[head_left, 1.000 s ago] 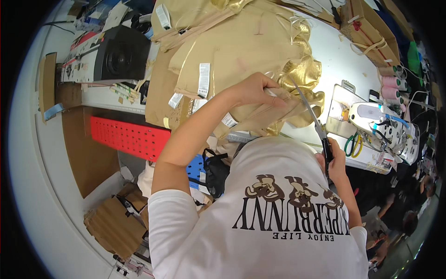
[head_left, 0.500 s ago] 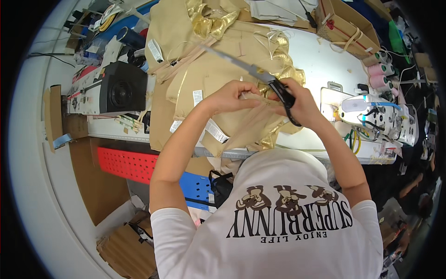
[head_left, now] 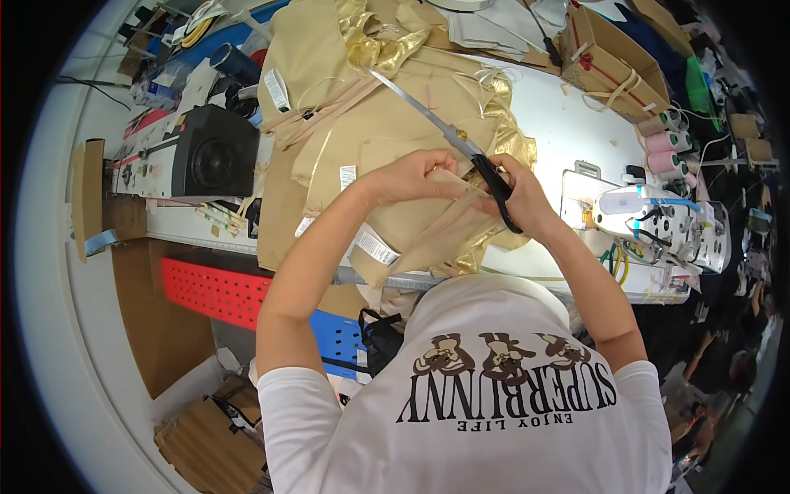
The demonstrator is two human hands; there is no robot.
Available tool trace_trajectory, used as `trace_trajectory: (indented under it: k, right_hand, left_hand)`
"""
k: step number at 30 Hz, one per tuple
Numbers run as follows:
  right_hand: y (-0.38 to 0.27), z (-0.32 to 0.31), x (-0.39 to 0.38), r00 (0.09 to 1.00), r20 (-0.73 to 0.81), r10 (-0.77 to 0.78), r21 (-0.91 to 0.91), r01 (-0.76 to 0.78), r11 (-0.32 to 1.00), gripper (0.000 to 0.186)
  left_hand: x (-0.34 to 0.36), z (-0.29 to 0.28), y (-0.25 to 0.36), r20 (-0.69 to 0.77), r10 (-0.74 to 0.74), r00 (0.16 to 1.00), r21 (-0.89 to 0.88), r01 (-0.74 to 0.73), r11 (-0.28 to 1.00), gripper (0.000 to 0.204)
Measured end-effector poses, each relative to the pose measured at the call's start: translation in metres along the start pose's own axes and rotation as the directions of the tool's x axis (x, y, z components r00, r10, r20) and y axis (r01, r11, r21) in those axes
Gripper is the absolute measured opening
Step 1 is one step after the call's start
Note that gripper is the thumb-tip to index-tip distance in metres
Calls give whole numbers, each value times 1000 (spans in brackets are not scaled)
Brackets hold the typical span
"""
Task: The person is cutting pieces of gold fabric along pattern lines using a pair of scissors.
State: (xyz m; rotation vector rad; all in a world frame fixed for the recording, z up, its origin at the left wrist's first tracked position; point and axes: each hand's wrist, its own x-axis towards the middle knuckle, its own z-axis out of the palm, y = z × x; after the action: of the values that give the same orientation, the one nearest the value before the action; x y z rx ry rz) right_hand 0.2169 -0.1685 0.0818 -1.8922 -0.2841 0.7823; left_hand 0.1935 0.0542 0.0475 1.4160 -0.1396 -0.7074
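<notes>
My left hand [head_left: 411,177] pinches a sheer beige fabric strip [head_left: 428,226] over a pile of beige garments [head_left: 325,152]. Just to its right, my right hand [head_left: 522,202] is closed around long scissors [head_left: 448,132] with black handles, its fingers also at the strip. The steel blades point up and left across the pile. Gold shiny ruffles [head_left: 514,156] run down the pile's right side, and white labels [head_left: 374,247] hang from the beige cloth. My fingertips are partly hidden by fabric and the scissor handles.
A white sewing machine [head_left: 642,214] is at right, below pink thread cones [head_left: 658,144]. A cardboard box [head_left: 613,62] is at top right. A black-and-white machine [head_left: 210,152] stands left, above red [head_left: 214,288] and blue [head_left: 333,333] perforated panels. Dark, indistinct clutter fills the far right edge.
My right hand has risen from low at the right to beside my left hand, bringing the scissors over the pile, blades now angled up-left. Over the last half second both hands shifted only slightly.
</notes>
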Motion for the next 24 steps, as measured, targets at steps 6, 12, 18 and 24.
trace_trajectory:
  k: [6, 12, 18, 24]
  right_hand:
    - [0, 4, 0, 999, -28, -18, -15, 17, 1000, 49]
    - [-6, -5, 3, 997, 8, 79, 115, -80, 990, 49]
    - [0, -1, 5, 997, -68, -25, 37, 27, 999, 50]
    - [15, 11, 8, 934, -261, -246, -159, 209, 965, 52]
  left_hand:
    - [1, 10, 6, -118, -117, 986, 251, 144, 957, 25]
    - [5, 2, -3, -154, -77, 985, 232, 112, 966, 35]
    - [8, 4, -4, -141, -58, 988, 244, 91, 966, 31]
    - [12, 7, -14, -166, -4, 986, 186, 35, 982, 26]
